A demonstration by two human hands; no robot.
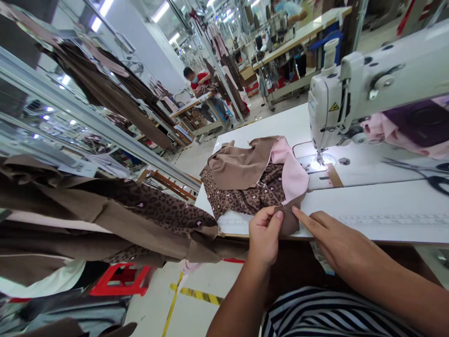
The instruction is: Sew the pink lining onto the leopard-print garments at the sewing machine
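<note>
A garment piece (242, 166) in plain brown, leopard print and pink lies bunched on the white sewing table, left of the needle. At the table's front edge my left hand (264, 231) is closed, pinching the brown cloth end between thumb and forefinger. My right hand (329, 234) meets the same brown end from the right, its forefinger along the cloth edge and the other fingers curled; its thumb is hidden. Beyond the cloth stands the sewing machine (328, 105), its lamp lighting the needle area (320, 159).
Black scissors (417, 168) lie on the table at the right. Pink and purple cloth (417, 124) sits behind the machine arm. Brown and leopard cloth (133, 220) hangs at the left, by a metal rail (94, 119). A red stool (121, 279) stands below. Another person (201, 79) works farther back.
</note>
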